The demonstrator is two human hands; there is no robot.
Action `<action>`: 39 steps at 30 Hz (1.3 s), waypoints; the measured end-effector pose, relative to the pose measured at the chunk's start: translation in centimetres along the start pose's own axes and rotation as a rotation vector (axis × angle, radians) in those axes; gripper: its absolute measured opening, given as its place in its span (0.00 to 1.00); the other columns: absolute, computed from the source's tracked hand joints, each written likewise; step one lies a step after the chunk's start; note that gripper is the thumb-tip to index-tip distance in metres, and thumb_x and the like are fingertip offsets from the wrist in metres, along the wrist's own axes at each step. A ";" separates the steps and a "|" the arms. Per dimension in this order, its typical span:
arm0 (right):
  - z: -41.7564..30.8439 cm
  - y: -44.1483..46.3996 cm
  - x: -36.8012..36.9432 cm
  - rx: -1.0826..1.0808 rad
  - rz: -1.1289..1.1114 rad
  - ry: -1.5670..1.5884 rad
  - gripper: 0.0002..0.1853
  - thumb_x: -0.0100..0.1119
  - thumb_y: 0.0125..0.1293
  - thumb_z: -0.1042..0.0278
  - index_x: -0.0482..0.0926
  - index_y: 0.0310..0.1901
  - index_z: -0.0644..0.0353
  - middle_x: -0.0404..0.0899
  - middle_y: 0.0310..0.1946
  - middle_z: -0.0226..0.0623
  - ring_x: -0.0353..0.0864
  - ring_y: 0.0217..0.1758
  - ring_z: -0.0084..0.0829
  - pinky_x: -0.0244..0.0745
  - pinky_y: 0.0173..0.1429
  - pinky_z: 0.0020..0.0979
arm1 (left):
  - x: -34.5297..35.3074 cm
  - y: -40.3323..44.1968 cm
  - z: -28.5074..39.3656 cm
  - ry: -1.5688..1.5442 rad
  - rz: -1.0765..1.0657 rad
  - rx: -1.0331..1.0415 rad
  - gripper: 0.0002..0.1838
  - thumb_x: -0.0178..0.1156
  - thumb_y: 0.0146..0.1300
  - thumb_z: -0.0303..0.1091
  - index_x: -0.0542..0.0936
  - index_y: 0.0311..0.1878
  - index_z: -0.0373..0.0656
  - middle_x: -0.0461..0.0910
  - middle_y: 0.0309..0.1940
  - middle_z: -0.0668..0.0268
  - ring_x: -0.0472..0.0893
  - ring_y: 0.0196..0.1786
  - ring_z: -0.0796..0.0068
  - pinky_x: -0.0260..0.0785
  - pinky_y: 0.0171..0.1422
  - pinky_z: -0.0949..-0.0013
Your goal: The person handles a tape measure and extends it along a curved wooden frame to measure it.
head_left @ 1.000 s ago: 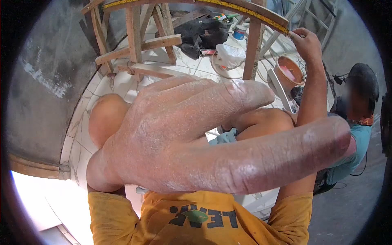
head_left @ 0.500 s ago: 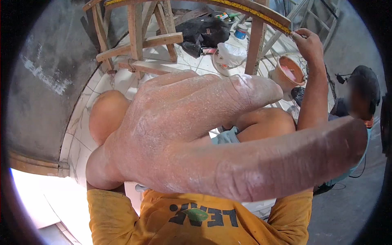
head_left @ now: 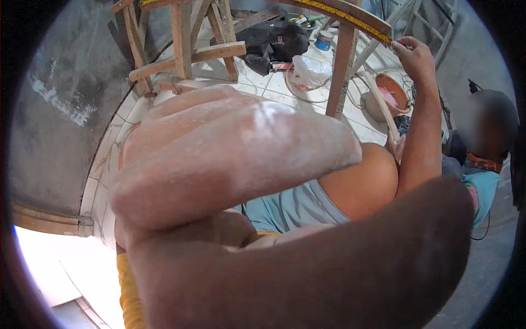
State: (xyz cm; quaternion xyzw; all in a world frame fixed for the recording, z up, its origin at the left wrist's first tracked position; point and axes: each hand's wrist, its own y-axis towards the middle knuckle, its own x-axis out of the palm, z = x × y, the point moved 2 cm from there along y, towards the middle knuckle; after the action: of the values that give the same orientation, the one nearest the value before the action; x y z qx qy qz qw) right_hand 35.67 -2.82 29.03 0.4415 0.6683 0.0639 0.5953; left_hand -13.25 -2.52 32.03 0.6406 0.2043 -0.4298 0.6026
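My left hand [head_left: 235,159] looms very close to the camera, its thumb and forefinger spread apart and nothing visible between them. The other fingers are bent and partly hidden behind the forefinger; pale dust coats the skin. At the upper right, my right hand [head_left: 415,57] pinches the end of a yellow tape measure [head_left: 350,20]. The tape runs along a curved-looking wooden beam [head_left: 377,23] at the top of the view, and its far end is out of sight.
Wooden trestle legs [head_left: 183,44] stand at the upper left. Behind lie a black plastic bag [head_left: 279,41], a white bag [head_left: 312,71], a blue-labelled can [head_left: 324,41] and a bucket [head_left: 383,98]. A ladder [head_left: 424,27] leans at the back. A co-worker [head_left: 482,181] crouches at right.
My left hand has come nearer the camera, its forefinger more bent and its thumb lower. My right hand stays at the tape end. The co-worker's head has shifted slightly.
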 end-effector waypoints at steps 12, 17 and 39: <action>0.4 0.3 0.3 -0.041 0.030 -0.008 0.17 0.69 0.68 0.54 0.89 0.48 0.60 0.89 0.35 0.38 0.85 0.37 0.27 0.77 0.46 0.31 | 1.1 -1.1 -0.8 -0.100 0.105 0.006 0.40 0.72 0.65 0.58 0.76 0.59 0.25 0.86 0.47 0.49 0.89 0.40 0.62 0.85 0.44 0.63; -0.1 0.0 0.1 -0.016 0.030 -0.009 0.18 0.69 0.68 0.53 0.89 0.49 0.60 0.89 0.35 0.37 0.84 0.37 0.27 0.76 0.45 0.31 | 0.5 -0.4 0.2 -0.156 0.033 -0.185 0.38 0.75 0.63 0.52 0.76 0.63 0.30 0.86 0.47 0.46 0.90 0.46 0.56 0.87 0.54 0.60; 2.3 1.8 0.8 0.014 -0.112 -0.005 0.20 0.67 0.65 0.44 0.90 0.51 0.47 0.89 0.49 0.49 0.88 0.55 0.48 0.79 0.62 0.43 | -2.4 1.3 1.1 -0.187 -0.143 -0.255 0.36 0.75 0.63 0.28 0.68 0.70 0.31 0.82 0.52 0.46 0.87 0.53 0.61 0.84 0.57 0.65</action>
State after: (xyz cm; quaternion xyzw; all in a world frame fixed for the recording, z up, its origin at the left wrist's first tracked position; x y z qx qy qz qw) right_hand 38.62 -2.20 28.93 0.4079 0.6907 0.0247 0.5966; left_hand -13.89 -3.21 34.82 0.5000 0.2455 -0.4998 0.6633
